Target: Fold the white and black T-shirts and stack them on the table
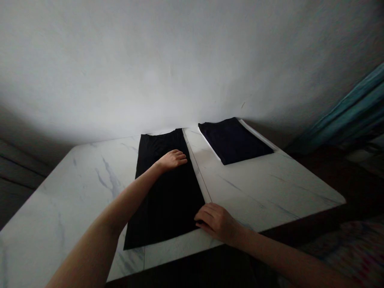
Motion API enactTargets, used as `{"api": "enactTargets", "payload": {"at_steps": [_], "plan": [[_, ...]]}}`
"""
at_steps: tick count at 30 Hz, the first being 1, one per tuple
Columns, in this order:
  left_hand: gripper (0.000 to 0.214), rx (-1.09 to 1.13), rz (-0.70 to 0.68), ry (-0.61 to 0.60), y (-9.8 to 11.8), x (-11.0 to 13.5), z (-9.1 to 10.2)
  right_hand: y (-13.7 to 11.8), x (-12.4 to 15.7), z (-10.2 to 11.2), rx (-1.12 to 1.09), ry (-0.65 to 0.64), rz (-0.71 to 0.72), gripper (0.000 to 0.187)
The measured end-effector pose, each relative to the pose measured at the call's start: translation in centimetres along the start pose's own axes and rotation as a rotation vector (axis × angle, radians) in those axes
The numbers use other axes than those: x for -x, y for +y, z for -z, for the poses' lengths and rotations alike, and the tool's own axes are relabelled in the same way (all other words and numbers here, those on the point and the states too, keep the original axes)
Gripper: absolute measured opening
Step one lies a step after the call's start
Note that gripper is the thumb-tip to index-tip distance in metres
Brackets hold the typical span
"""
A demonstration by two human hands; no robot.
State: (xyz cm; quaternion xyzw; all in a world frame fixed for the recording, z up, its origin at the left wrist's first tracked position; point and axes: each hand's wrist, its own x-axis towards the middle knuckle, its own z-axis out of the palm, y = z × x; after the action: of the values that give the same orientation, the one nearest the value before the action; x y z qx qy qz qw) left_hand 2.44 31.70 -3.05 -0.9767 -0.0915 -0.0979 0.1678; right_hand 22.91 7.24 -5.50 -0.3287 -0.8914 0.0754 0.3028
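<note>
A black garment (168,200), smooth and folded into a long rectangle, lies flat on the marbled white table in front of me. What looks like its waistband end is at the far side, near the wall. My left hand (173,160) rests on its upper part by the right edge, palm down with the fingers extended close together. At the near right corner, my right hand (217,222) has its fingers bent and pinched on the cloth edge. The right fingertips are partly hidden in shadow.
A folded dark garment (237,140) lies at the back right, with white material showing along two sides. The marbled table (87,192) meets a pale wall (168,60). A seam crosses the tabletop. Teal cloth (345,108) hangs beyond the table at the right.
</note>
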Motion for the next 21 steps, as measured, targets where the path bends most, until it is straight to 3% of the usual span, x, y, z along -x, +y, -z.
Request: {"api": "enactTargets", "payload": {"at_steps": [8,11,13,17,21], "plan": [[0.023,0.018,0.023,-0.092,0.4,0.5,-0.1,0.2,-0.2,0.8,-0.178,-0.105,-0.075,0.018],[0.023,0.073,0.115,-0.082,0.9,0.1,0.1,1.4,-1.4,1.7,-0.242,-0.03,-0.214,0.019],[0.024,0.095,0.219,-0.049,1.3,-0.8,0.1,2.8,-2.6,1.7,-0.158,0.05,-0.321,0.025],[0.038,0.086,0.47,0.005,2.0,-3.1,-0.6,5.8,-5.5,-0.4,0.112,0.047,-0.4,0.04],[0.047,0.073,0.588,-0.12,1.6,-4.2,-2.4,6.7,-7.5,-3.1,0.218,-0.114,-0.391,0.06]]}}
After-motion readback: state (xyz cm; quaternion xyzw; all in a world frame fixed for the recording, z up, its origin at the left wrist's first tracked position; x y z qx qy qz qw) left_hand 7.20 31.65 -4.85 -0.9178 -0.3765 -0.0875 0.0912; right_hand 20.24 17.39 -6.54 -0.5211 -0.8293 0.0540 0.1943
